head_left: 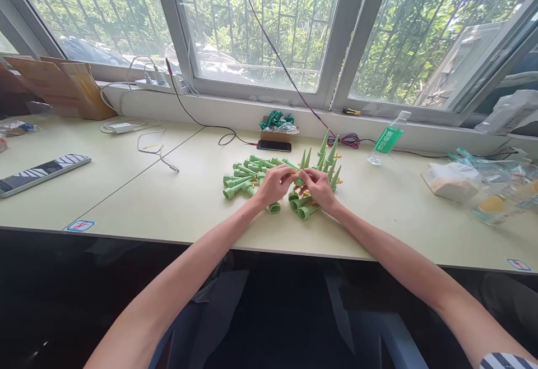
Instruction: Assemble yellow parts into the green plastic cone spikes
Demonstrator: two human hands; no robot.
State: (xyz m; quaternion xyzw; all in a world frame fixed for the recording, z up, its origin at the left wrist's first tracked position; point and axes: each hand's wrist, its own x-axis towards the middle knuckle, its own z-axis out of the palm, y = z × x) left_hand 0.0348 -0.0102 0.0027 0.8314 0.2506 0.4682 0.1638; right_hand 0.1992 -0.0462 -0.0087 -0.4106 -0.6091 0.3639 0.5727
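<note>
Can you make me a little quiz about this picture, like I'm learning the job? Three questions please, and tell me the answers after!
1. Pick one: from where the person sits, where is the bottle?
A) Left of the pointed pieces
B) Right of the pointed pieces
C) Underneath the pointed pieces

2. True or false: the dark phone is farther from the person than the left hand and the right hand.

3. Fill the gap: the pointed pieces are coloured ____.

Key: 1. B; 2. True; 3. green
</note>
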